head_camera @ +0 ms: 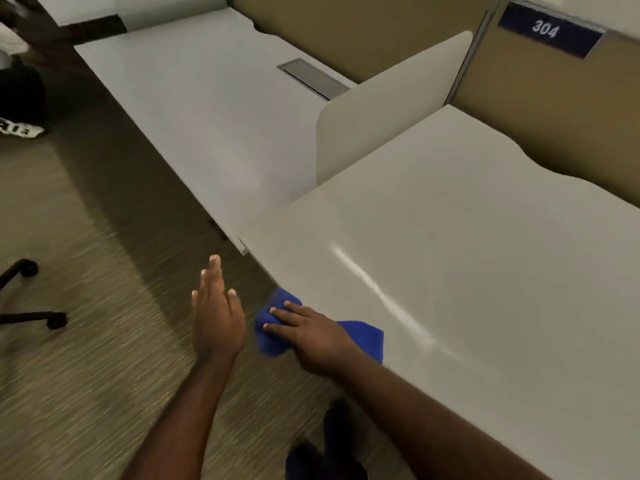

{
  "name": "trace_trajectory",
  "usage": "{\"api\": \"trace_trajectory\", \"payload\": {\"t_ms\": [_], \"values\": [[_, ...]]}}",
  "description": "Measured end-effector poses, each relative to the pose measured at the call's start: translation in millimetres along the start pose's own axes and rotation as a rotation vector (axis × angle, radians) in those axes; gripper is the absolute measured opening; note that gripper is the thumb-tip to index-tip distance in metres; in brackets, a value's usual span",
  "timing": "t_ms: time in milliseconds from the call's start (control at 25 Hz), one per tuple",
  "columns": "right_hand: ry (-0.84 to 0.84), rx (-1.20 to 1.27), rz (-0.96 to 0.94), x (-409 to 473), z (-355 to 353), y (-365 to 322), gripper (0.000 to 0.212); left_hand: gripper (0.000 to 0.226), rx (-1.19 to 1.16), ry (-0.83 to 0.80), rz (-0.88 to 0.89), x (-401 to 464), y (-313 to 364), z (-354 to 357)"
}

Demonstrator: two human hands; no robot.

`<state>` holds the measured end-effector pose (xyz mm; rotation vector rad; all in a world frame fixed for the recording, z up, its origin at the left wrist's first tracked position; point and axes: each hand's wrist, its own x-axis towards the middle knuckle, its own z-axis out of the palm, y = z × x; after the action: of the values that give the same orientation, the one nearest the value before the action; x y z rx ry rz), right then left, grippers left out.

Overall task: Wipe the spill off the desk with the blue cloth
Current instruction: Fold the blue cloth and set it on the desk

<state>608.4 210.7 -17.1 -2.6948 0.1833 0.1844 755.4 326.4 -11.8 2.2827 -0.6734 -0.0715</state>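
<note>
The blue cloth (363,336) lies bunched at the near left edge of the pale desk (467,258), partly hanging past that edge. My right hand (308,336) presses flat on top of the cloth, fingers pointing left. My left hand (216,313) hovers beside the desk edge over the carpet, flat, fingers together, holding nothing. A glossy streak (381,292) runs diagonally across the desk just beyond the cloth; I cannot tell whether it is liquid or reflected light.
A cream divider panel (388,109) separates this desk from the neighbouring desk (194,98), which has a grey cable hatch (313,77). A sign reading 304 (545,29) sits on the back partition. Chair legs with castors (52,318) stand on the carpet at left.
</note>
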Motion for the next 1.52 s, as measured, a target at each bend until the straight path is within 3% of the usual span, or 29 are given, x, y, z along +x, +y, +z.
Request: {"api": "trace_trajectory", "payload": {"t_ms": [120, 280, 480, 640, 760, 1080, 1280, 1400, 1520], "values": [[0.078, 0.048, -0.026, -33, -7, -16, 0.075, 0.057, -0.048, -0.034, 0.065, -12, 6, -11], [0.332, 0.166, 0.047, -94, -23, -21, 0.067, 0.05, -0.182, -0.186, 0.111, -45, 27, -13], [0.632, 0.166, 0.294, -186, -36, -13, 0.067, 0.039, -0.279, -0.306, 0.245, -103, 70, -8], [0.833, 0.133, 0.44, -254, -45, -10, 0.079, 0.047, -0.334, -0.411, 0.482, -155, 140, 8], [0.889, 0.097, 0.499, -302, -47, -10, 0.088, 0.058, -0.228, -0.441, 0.609, -198, 193, 24], [0.963, 0.028, 0.539, -438, -42, -1, 0.078, 0.067, -0.134, -0.632, 0.746, -304, 291, 53], [1.02, 0.029, 0.544, -498, -40, 7, 0.08, 0.038, -0.14, -0.732, 0.842, -346, 343, 70], [1.026, 0.125, 0.572, -526, -42, 11, 0.099, 0.023, -0.145, -0.704, 0.985, -352, 372, 75], [1.145, 0.156, 0.644, -559, -49, 23, 0.111, 0.024, -0.058, -0.654, 1.2, -343, 401, 80]]}}
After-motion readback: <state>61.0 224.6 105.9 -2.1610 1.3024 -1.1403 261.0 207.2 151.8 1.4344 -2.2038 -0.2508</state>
